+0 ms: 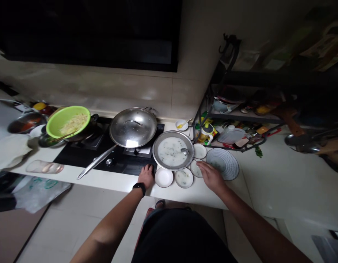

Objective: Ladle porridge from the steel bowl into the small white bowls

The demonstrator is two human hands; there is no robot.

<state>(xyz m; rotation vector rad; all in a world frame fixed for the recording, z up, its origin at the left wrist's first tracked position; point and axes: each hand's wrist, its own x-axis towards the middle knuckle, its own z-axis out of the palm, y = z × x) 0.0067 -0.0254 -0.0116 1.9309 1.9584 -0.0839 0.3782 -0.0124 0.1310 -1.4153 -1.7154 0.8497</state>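
My right hand (213,178) is closed at the end of a metal spoon (184,151), whose bowl lies over the milky liquid with dark green bits in a large metal basin (155,155). Beneath the fingers is a small bowl (195,170), partly hidden. Two more small bowls, a white bowl (163,178) and a bowl of the cloudy liquid (184,178), stand along the counter's front. My left hand (146,176) rests with fingers stretched out at the stove's front right corner, beside the white bowl, holding nothing. A dark watch (139,187) is on that wrist.
A lidded pan (133,128) sits on the black stove (122,168), its long handle jutting over the front edge. Left is a green basin (55,128) of pale shreds. A patterned plate (231,164) lies right, below a seasoning rack (240,118). A glass (44,167) lies near the edge.
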